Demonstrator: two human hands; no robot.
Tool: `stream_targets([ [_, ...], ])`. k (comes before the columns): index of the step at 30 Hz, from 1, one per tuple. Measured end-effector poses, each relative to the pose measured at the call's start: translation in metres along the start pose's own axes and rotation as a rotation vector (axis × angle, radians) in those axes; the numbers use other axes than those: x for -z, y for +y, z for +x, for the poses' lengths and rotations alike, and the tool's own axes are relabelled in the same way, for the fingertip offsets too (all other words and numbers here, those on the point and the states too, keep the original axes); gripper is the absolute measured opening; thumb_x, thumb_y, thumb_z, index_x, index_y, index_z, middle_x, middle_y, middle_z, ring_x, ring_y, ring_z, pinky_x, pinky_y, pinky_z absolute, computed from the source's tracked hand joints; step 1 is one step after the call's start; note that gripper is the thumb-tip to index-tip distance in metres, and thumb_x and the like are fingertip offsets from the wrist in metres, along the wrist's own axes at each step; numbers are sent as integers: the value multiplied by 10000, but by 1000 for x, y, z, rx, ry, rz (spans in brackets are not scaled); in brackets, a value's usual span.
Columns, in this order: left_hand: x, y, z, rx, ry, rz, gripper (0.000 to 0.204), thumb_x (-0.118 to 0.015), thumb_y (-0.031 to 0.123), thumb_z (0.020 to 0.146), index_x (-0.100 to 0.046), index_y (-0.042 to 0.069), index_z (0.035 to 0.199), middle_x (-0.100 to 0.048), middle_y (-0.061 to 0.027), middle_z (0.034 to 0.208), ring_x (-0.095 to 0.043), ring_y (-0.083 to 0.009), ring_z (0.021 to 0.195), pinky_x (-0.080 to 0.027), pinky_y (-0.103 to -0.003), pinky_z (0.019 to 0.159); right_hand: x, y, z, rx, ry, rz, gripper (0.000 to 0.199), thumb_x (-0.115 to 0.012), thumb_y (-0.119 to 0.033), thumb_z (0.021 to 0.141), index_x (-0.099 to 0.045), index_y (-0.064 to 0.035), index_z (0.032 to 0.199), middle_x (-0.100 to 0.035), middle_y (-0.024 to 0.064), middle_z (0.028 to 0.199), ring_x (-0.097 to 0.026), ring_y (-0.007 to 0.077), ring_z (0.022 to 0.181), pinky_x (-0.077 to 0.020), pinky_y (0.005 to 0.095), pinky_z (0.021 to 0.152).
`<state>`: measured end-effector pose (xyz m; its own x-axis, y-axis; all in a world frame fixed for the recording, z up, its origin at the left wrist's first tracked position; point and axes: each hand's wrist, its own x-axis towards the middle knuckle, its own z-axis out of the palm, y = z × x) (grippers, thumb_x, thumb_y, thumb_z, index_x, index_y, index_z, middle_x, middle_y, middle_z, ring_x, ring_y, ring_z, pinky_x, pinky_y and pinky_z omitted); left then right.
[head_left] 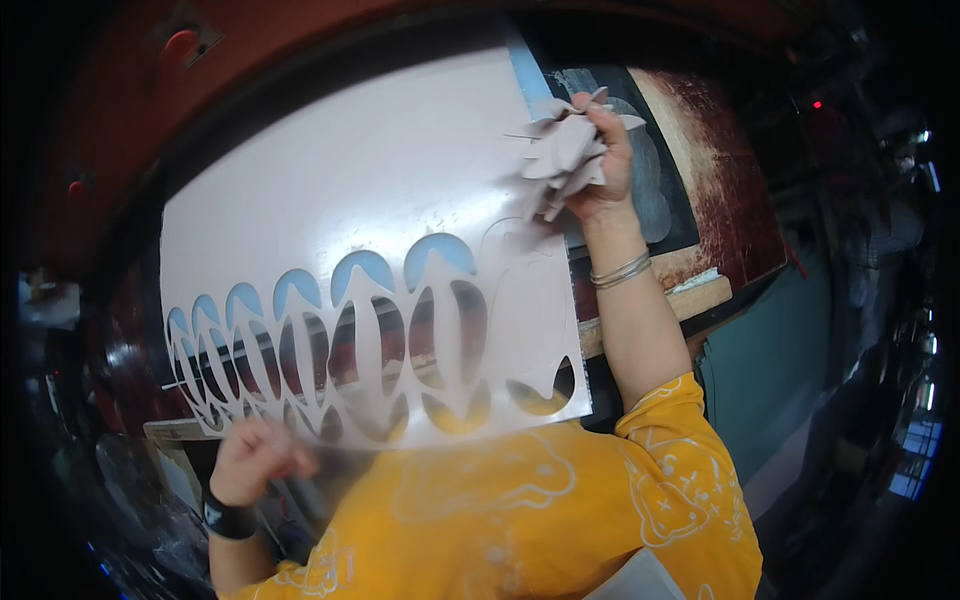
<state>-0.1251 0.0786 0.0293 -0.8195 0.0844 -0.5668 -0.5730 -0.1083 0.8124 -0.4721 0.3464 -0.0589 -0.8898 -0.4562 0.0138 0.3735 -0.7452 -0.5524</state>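
A large pale pinkish-grey sheet (350, 160) lies in front of me, with a row of leaf-shaped and rounded openings cut along its near side. High on the right, my right hand (608, 160) is closed around a bunch of loose cut-out pieces (568, 150) of the same pale material, their pointed ends sticking out. Cut outlines with material still in them show on the sheet below that hand. My left hand (260, 460) is at the sheet's near left edge, its fingers blurred and seemingly curled; whether they grip anything cannot be made out.
Light blue material (527, 75) shows beyond the sheet and through its upper openings. At the right is a black board (660, 170) on a worn dark red surface (735, 170), with a wooden strip (700, 297) along the near edge. A dark red machine part (120, 110) arches across the far left.
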Motion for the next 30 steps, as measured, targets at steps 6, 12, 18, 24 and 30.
stream_targets([
  [6,-111,-4,133,-36,-35,-397,455,-460,237,988,-420,-40,1346,-519,-132,1309,-511,-195,1202,-363,-300,1047,-17,-29,-22,-54,-351,27,168,-575,-255,838,-564,-93,883,-597,68,973,-616,176,822,-535,287,716],
  [12,-121,-2,169,-22,-145,-570,318,-471,282,983,-511,57,1205,-600,-61,1164,-580,-143,1000,-414,-299,944,-52,-57,-62,-27,-255,-1260,305,-729,-193,754,-586,-58,987,-573,12,780,-569,77,706,-478,212,623],
  [18,-128,6,180,-121,-506,-833,264,-403,267,1010,-383,196,1264,-604,-100,999,-607,-184,859,-469,-391,867,-80,-38,-55,-244,-406,-1870,545,-692,-154,661,-624,-109,1200,-684,190,899,-667,311,852,-517,345,787],
  [24,-117,7,193,-77,-642,-991,427,-435,151,980,-320,236,1383,-436,18,767,-443,-70,629,-474,-314,789,-89,-31,-46,-260,-520,-2086,527,-699,-183,647,-654,-125,1169,-686,177,887,-665,322,847,-527,369,779],
  [30,-115,17,191,-60,-476,-777,425,-459,113,963,-350,192,1367,-408,44,741,-376,-44,573,-470,-292,712,-62,-25,-61,198,-483,-2071,353,-719,-187,672,-669,-56,997,-675,167,858,-666,320,778,-534,371,727],
])
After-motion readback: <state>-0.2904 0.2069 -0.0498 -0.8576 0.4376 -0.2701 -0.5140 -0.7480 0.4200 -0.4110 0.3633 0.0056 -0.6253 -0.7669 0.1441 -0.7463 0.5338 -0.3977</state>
